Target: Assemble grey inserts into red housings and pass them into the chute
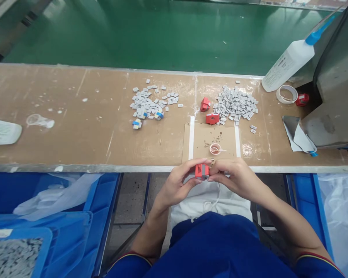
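My left hand [178,183] and my right hand [237,178] hold a small red block [202,171] with a grey band between their fingertips, just past the bench's near edge. Its underside is hidden by my fingers. Ahead of my hands, a small glue cup [215,148] with a thin applicator sits on a cardboard pad [217,135]. Two red pieces [212,119] lie beyond the pad, beside a heap of grey tiles [234,104]. A looser heap of grey tiles [146,102] lies to the left, with small blue-and-yellow stacks [137,123] at its edge.
A white bottle with a blue nozzle [290,63] and a tape roll [286,94] stand at the bench's right end, beside a grey machine housing [330,77]. Blue crates [46,235] sit below the bench at left, one holding grey pieces [14,255]. Green flooring lies beyond.
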Demonstrator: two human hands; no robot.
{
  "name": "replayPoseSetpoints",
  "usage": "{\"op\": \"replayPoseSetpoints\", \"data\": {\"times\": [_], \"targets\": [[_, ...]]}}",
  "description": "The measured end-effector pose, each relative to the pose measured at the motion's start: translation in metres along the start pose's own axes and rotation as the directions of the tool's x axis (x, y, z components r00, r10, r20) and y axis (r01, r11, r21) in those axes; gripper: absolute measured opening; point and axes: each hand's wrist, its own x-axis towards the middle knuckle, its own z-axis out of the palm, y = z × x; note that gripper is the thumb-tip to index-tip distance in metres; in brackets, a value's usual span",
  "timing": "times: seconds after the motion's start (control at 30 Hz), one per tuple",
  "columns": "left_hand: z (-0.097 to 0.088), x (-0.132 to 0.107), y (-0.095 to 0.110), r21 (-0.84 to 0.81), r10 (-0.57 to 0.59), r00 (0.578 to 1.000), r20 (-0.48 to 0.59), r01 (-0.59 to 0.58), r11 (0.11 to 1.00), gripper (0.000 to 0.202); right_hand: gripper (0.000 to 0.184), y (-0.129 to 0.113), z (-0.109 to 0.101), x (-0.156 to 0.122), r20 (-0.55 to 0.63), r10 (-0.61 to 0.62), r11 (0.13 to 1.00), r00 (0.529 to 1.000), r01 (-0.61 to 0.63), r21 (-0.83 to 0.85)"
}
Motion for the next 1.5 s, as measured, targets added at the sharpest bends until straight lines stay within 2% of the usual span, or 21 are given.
{"op": "replayPoseSetpoints", "data": {"times": [0.17,0.33,0.43,0.53,0.67,0.77,0.9,1.03,1.13,1.3,1.5], "targets": [[0.005,0.000,-0.003,0.044,-0.018,1.000,-0.009,0.018,0.999,0.039,0.018,0.003,0.012,-0.007,-0.048,0.073,0.997,0.996,-0.071,0.041],[0.004,-0.003,-0.004,0.140,-0.038,0.999,-0.013,0.039,0.989,0.035,0.024,0.008,0.030,-0.014,-0.162,0.071,0.995,0.984,-0.058,0.083],[0.003,-0.004,-0.003,0.177,-0.009,1.000,-0.008,0.011,0.984,0.038,0.019,0.006,0.034,-0.018,-0.201,0.029,0.999,0.979,-0.024,0.030],[0.003,-0.003,-0.001,0.169,0.006,1.000,0.013,-0.008,0.986,0.047,0.014,0.003,0.037,-0.024,-0.235,-0.058,0.994,0.970,0.033,-0.108],[0.005,-0.003,0.001,0.161,0.022,1.000,0.004,-0.022,0.987,0.049,0.013,0.001,0.043,-0.027,-0.320,-0.200,0.951,0.926,0.105,-0.290],[0.007,-0.003,0.002,0.167,0.070,0.998,-0.004,-0.069,0.984,0.046,0.012,0.003,0.048,-0.026,-0.365,-0.232,0.950,0.902,0.129,-0.284],[0.005,-0.004,0.001,0.185,0.094,0.995,0.025,-0.097,0.978,0.047,0.016,0.007,0.051,-0.026,-0.368,-0.195,0.975,0.909,0.140,-0.172],[0.004,-0.007,-0.002,0.178,0.108,0.994,0.022,-0.110,0.978,0.048,0.016,0.008,0.052,-0.029,-0.375,-0.172,0.982,0.911,0.128,-0.139],[0.006,-0.009,-0.003,0.168,0.078,0.997,0.015,-0.079,0.983,0.046,0.012,0.007,0.052,-0.031,-0.367,-0.177,0.979,0.913,0.125,-0.159],[0.004,-0.009,-0.003,0.161,0.039,0.999,0.000,-0.038,0.986,0.043,0.009,0.012,0.048,-0.031,-0.291,-0.167,0.976,0.942,0.115,-0.187],[0.000,-0.010,-0.003,0.175,-0.068,0.998,0.006,0.065,0.982,0.038,0.014,0.022,0.048,-0.025,-0.216,-0.142,0.983,0.966,0.112,-0.147]]}}
